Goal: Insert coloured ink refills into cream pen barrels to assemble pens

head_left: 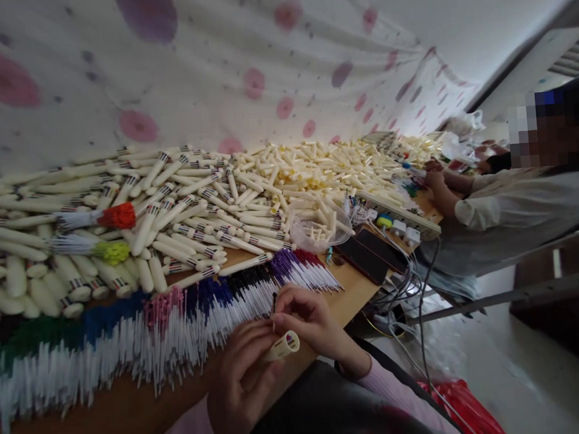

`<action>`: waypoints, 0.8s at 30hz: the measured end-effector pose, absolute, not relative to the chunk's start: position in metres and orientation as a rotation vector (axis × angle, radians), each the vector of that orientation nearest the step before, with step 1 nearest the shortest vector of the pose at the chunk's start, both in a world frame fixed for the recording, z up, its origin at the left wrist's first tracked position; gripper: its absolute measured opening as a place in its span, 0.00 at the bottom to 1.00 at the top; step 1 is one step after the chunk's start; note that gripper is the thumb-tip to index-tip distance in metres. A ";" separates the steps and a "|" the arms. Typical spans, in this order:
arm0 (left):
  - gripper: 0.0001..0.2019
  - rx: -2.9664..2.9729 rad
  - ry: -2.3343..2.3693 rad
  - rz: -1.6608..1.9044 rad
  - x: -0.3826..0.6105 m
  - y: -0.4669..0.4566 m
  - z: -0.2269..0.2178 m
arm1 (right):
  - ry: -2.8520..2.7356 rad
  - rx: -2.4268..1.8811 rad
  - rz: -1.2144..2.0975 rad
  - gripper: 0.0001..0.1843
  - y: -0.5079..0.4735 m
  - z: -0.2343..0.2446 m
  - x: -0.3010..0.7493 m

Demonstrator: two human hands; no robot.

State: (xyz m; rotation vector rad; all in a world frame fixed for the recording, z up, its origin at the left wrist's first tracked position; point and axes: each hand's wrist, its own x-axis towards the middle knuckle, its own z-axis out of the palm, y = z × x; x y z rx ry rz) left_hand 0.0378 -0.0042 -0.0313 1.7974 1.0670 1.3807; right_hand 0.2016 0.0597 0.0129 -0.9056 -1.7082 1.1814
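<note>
My left hand is closed around a cream multi-colour pen barrel. The barrel's open end faces right, and coloured bits show inside it. Just above, my right hand pinches a thin pen refill with a dark end; its lower part is hidden by the fingers. Beyond both hands lies a long row of white-stemmed refills, sorted by end colour: green, blue, pink, black, purple and red among them.
Cream pen barrels are heaped behind the refills, with paler tubes further right. Bundles with orange ends and yellow ends lie on the heap. A dark phone and a power strip with cables sit right, near another person.
</note>
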 end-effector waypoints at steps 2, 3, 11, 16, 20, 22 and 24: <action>0.10 1.828 1.038 1.408 0.037 -0.003 -0.033 | -1.675 -0.911 1.160 0.18 0.058 0.008 0.201; 0.09 1.837 1.036 1.428 0.037 -0.002 -0.033 | -1.653 -0.917 1.158 0.17 0.057 0.005 0.202; 0.09 1.974 0.980 1.557 0.039 -0.003 -0.027 | -2.046 -0.800 0.472 0.51 0.058 0.031 0.219; 0.10 1.942 1.028 1.617 0.039 -0.001 -0.023 | -2.139 -0.867 0.168 0.44 0.053 0.050 0.225; 0.10 1.922 1.025 1.651 0.040 0.000 -0.023 | -2.137 -0.878 0.073 0.48 0.048 0.051 0.226; 0.11 1.918 1.026 1.664 0.041 0.000 -0.022 | -2.139 -0.902 0.048 0.47 0.048 0.051 0.227; 0.12 1.913 1.041 1.673 0.041 0.000 -0.022 | -2.147 -0.893 0.027 0.48 0.048 0.052 0.227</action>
